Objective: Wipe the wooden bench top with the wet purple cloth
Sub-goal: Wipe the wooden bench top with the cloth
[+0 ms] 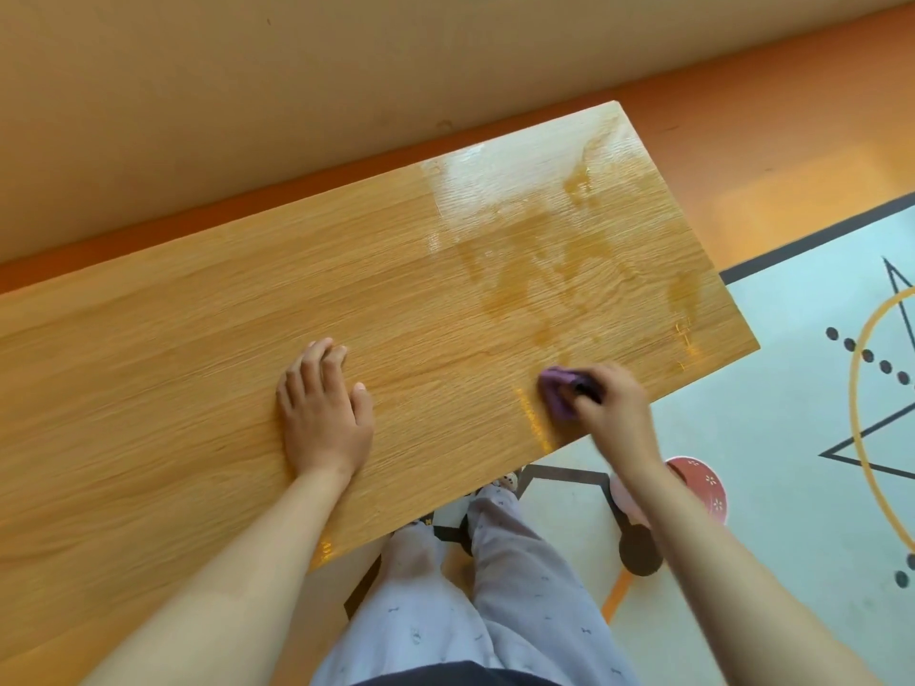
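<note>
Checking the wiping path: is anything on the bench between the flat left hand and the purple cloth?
Nothing: the head view shows only bare wood of the bench top between the left hand and the purple cloth gripped by the right hand.

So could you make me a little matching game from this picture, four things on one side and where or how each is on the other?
Things:
1. left hand
2. right hand
3. purple cloth
4. red bowl

States:
A. on the floor beside the bench
B. bunched up, pressed to the wood
C. flat on the bench top, palm down
D. gripping the cloth near the front edge

Pairs: 1-C, 2-D, 3-B, 4-A
</note>
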